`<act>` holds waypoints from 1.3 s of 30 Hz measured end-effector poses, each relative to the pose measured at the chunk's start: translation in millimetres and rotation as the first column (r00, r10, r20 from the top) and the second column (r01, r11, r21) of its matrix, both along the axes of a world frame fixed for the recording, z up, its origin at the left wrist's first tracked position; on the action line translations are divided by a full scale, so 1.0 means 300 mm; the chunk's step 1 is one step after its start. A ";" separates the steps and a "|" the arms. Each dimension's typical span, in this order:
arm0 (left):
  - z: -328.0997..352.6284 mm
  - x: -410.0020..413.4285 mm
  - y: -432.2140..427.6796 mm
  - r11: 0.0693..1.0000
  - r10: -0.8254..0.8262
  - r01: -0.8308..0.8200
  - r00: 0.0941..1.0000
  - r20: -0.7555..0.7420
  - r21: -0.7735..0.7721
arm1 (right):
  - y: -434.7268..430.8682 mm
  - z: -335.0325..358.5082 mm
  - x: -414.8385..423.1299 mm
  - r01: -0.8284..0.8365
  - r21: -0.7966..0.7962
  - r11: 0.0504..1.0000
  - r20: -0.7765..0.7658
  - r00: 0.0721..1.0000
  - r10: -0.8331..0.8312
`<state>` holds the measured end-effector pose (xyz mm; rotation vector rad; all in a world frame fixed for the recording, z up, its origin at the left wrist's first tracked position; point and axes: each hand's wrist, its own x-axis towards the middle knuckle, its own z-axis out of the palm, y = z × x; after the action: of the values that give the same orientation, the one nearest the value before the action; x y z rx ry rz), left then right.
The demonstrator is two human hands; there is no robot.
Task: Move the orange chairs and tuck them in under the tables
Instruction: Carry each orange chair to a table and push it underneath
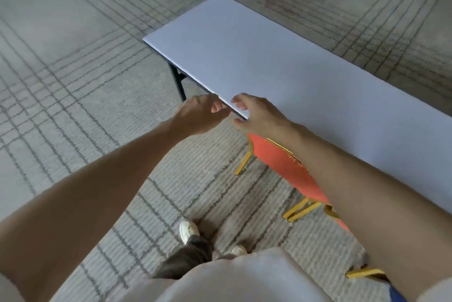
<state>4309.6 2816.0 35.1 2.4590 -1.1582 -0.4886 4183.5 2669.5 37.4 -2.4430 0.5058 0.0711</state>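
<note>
A long white table [281,64] runs from the upper middle to the right edge of the view. An orange chair [286,167] with gold legs stands pushed in under the table's near edge, partly hidden by my right forearm. A second gold chair leg [364,272] shows at the lower right. My left hand [200,113] hovers just left of the table's near edge, its fingers loosely curled and holding nothing. My right hand [256,115] hangs over that same edge above the chair, with fingers relaxed and apart and nothing in them.
Grey carpet [73,81] with dark grid lines covers the floor to the left and beyond the table. The table's dark folding leg [178,81] stands near its left end. My feet in white shoes [188,230] are close to the chair.
</note>
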 end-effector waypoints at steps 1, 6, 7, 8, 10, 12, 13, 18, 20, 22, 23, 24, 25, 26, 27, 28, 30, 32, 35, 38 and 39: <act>0.023 0.056 0.067 0.998 0.058 -0.058 0.998 0.018 -0.005 | 0.042 0.017 0.074 -0.056 -0.013 0.998 0.010 0.998 0.056; 0.137 0.331 0.516 0.935 0.349 -0.343 0.935 0.069 -0.091 | 0.379 0.116 0.484 -0.325 -0.068 0.943 0.081 0.940 0.330; 0.161 0.376 0.602 0.907 0.414 -0.405 0.908 0.070 -0.111 | 0.452 0.135 0.561 -0.361 -0.074 0.929 0.102 0.924 0.367; 0.183 0.429 0.699 0.879 0.470 -0.458 0.879 0.081 -0.131 | 0.536 0.153 0.644 -0.401 -0.081 0.913 0.121 0.905 0.408; 0.229 0.520 0.906 0.816 0.571 -0.554 0.816 0.087 -0.166 | 0.724 0.192 0.802 -0.482 -0.093 0.871 0.153 0.858 0.491; 0.271 0.647 1.173 0.732 0.675 -0.647 0.732 0.093 -0.215 | 0.975 0.232 0.998 -0.552 -0.118 0.825 0.208 0.799 0.564; 0.292 0.700 1.284 0.699 0.708 -0.677 0.700 0.093 -0.229 | 1.078 0.254 1.078 -0.573 -0.117 0.811 0.235 0.777 0.584; 0.408 0.968 1.882 0.514 0.854 -0.799 0.512 0.096 -0.310 | 1.640 0.356 1.476 -0.688 -0.133 0.713 0.279 0.665 0.693; 0.449 1.052 2.090 0.442 0.895 -0.838 0.437 0.090 -0.319 | 1.843 0.403 1.609 -0.719 -0.139 0.681 0.296 0.627 0.721; 0.482 1.116 2.251 0.401 0.915 -0.859 0.393 0.091 -0.318 | 2.000 0.437 1.717 -0.746 -0.133 0.653 0.308 0.595 0.742; 0.493 1.149 2.325 0.384 0.923 -0.867 0.375 0.090 -0.316 | 2.072 0.450 1.768 -0.763 -0.133 0.633 0.311 0.574 0.757; 0.506 1.187 2.402 0.360 0.933 -0.875 0.349 0.092 -0.324 | 2.150 0.463 1.826 -0.779 -0.137 0.612 0.313 0.553 0.773; 0.521 1.232 2.488 0.323 0.946 -0.889 0.311 0.088 -0.325 | 2.241 0.474 1.896 -0.793 -0.142 0.593 0.314 0.531 0.787; 0.528 1.277 2.554 0.299 0.954 -0.897 0.287 0.086 -0.325 | 2.307 0.481 1.954 -0.802 -0.154 0.577 0.321 0.512 0.797; 0.533 1.321 2.610 0.280 0.960 -0.902 0.270 0.078 -0.330 | 2.366 0.485 2.012 -0.809 -0.163 0.565 0.333 0.493 0.803; 0.538 1.370 2.663 0.262 0.965 -0.907 0.251 0.078 -0.330 | 2.421 0.486 2.072 -0.815 -0.165 0.555 0.339 0.482 0.808; 0.541 1.509 2.779 0.225 0.974 -0.920 0.211 0.079 -0.321 | 2.548 0.478 2.232 -0.826 -0.172 0.537 0.342 0.461 0.818; 0.538 1.663 2.879 0.194 0.981 -0.930 0.181 0.070 -0.313 | 2.649 0.468 2.403 -0.834 -0.169 0.525 0.359 0.444 0.821; 0.539 1.880 2.994 0.155 0.988 -0.931 0.142 0.063 -0.330 | 2.778 0.467 2.652 -0.844 -0.177 0.507 0.390 0.412 0.823; 0.535 2.115 3.117 0.098 0.995 -0.943 0.085 0.056 -0.319 | 2.927 0.469 2.927 -0.860 -0.188 0.474 0.372 0.384 0.845; 0.550 2.207 3.166 0.081 0.996 -0.944 0.066 0.057 -0.320 | 2.990 0.484 3.035 -0.867 -0.186 0.462 0.364 0.376 0.852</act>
<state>4971.8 3765.8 200.1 2.4400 0.6591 0.4193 5093.8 3566.5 182.5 -2.3005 -1.0275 -0.0083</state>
